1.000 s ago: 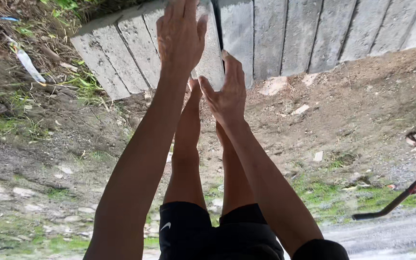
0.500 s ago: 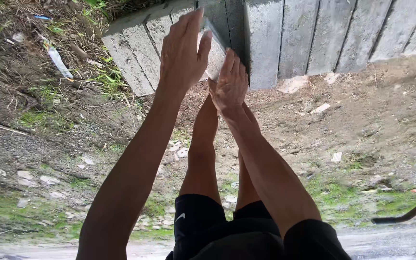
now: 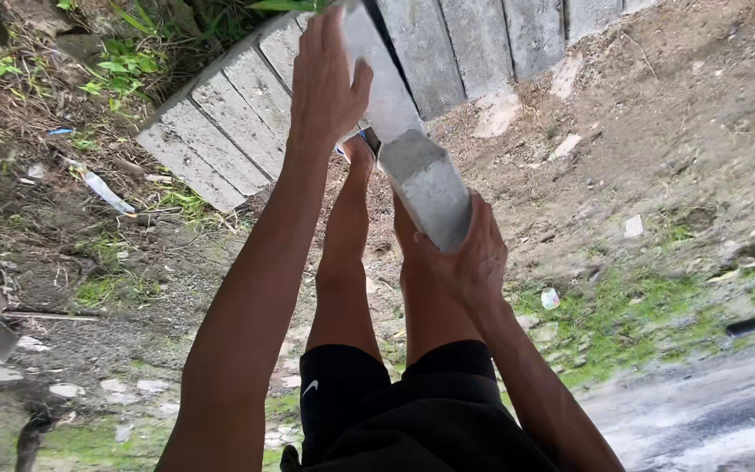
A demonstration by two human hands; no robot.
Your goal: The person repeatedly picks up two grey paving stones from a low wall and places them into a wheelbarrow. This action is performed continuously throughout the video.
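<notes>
A long grey concrete block point(image 3: 408, 131) is being carried endwise between the person's two hands, tilted so its far end is rising toward the top of the view and its near end is sitting lower, above the person's bare legs point(image 3: 351, 262). The right hand point(image 3: 469, 258) is cupping the block's near end from underneath, fingers wrapped closed around that blunt face, probably taking most of the weight. The left hand point(image 3: 325, 83) is pressing flat against the block's left side farther up, fingers spread and clamped on it, seemingly steadying the length so it is not swinging. Just beyond the block, a row of similar concrete blocks point(image 3: 246, 122) is lying side by side on the ground, running off to the block's right as well. Below the block, the person's black shorts point(image 3: 395, 411) are showing. Left of the block, weeds, litter and a scrap of plastic point(image 3: 102, 188) are lying on bare soil; right of it, dirt point(image 3: 657, 114) is giving way to patchy grass.
</notes>
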